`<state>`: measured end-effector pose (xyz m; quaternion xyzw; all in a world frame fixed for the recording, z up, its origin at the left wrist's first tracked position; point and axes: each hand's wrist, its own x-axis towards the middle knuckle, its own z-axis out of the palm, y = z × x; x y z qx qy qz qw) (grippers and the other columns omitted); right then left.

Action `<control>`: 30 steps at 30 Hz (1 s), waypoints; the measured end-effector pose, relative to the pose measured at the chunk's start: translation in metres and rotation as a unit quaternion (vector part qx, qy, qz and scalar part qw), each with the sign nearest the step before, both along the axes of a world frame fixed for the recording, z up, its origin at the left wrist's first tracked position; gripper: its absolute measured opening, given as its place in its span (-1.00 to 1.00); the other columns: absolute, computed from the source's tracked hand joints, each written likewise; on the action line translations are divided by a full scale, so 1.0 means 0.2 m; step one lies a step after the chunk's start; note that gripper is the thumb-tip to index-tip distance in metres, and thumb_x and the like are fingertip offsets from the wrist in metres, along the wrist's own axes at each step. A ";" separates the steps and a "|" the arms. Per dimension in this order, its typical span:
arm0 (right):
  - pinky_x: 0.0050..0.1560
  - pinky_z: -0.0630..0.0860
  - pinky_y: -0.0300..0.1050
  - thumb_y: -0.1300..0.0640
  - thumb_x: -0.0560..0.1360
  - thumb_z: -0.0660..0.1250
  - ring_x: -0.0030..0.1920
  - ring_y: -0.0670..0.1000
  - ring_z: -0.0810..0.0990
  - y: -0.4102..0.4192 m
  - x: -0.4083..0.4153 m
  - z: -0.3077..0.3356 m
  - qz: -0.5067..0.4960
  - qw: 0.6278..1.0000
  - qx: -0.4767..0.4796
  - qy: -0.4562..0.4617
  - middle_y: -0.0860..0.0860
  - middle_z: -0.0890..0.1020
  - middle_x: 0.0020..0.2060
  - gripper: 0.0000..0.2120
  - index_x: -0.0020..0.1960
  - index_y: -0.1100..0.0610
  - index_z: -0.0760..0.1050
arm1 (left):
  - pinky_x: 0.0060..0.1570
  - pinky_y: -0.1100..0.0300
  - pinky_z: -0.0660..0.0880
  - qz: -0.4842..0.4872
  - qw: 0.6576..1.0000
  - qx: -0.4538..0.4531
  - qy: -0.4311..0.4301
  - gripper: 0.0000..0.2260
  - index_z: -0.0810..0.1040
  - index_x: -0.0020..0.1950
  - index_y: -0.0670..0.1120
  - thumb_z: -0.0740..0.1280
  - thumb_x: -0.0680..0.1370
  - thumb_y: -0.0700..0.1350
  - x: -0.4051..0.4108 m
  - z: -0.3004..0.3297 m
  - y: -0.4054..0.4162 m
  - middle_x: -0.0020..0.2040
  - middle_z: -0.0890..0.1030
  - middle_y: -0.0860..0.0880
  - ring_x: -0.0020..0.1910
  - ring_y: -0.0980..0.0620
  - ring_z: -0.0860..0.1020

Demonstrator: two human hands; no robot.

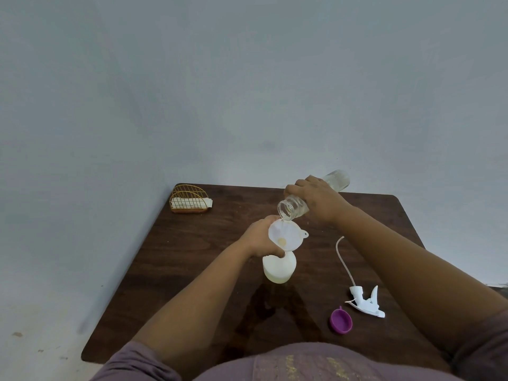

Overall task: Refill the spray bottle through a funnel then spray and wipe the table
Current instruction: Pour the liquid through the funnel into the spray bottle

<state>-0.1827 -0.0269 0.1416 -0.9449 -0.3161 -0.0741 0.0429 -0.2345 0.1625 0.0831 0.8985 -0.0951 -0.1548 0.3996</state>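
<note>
A dark wooden table (176, 273) stands against a pale blue-grey wall (247, 78); nearest, a purple cap (341, 321) and white spray head (367, 301) lie right of the left hand (261, 237), whose fingers curl round the neck of the spray bottle (279, 268) under the funnel (286, 235); beyond, the right hand (316, 200) grips a tilted clear bottle (291, 209), mouth over the funnel rim; a wire napkin holder (189, 199) sits at the far left corner.

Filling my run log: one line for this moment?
step: refilling | left hand: steadies funnel on spray bottle | right hand: pours clear bottle

Two bottles (279, 266), one funnel (286, 235), one purple cap (341, 320), one trigger head (367, 301)
</note>
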 end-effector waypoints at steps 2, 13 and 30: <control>-0.01 0.37 -0.06 0.14 0.37 0.38 -0.05 0.06 0.42 0.00 0.00 0.00 0.000 1.000 0.003 -0.001 -0.03 0.52 -0.09 -0.64 0.15 -0.02 0.44 | 0.12 0.14 0.46 -0.003 1.000 0.003 -0.002 -0.29 0.32 0.41 0.01 0.56 0.34 -0.14 0.00 0.00 0.00 0.32 0.46 -0.01 0.21 0.01 0.45; -0.03 0.31 -0.10 0.12 0.39 0.36 -0.05 0.06 0.42 -0.01 0.01 -0.01 0.003 1.000 0.007 -0.004 -0.03 0.52 -0.09 -0.66 0.15 -0.01 0.44 | 0.21 0.03 0.50 -0.004 1.000 0.010 -0.002 -0.28 0.33 0.41 0.02 0.56 0.33 -0.13 0.00 0.01 0.00 0.31 0.47 -0.01 0.24 -0.03 0.46; -0.06 0.26 -0.12 0.11 0.40 0.35 -0.08 0.07 0.42 0.00 0.01 0.00 0.014 1.000 0.016 -0.012 -0.01 0.53 -0.10 -0.67 0.15 0.00 0.45 | 0.18 0.06 0.49 -0.004 1.000 0.011 0.000 -0.29 0.33 0.40 0.02 0.56 0.33 -0.13 -0.01 0.01 0.00 0.30 0.47 -0.01 0.23 -0.02 0.46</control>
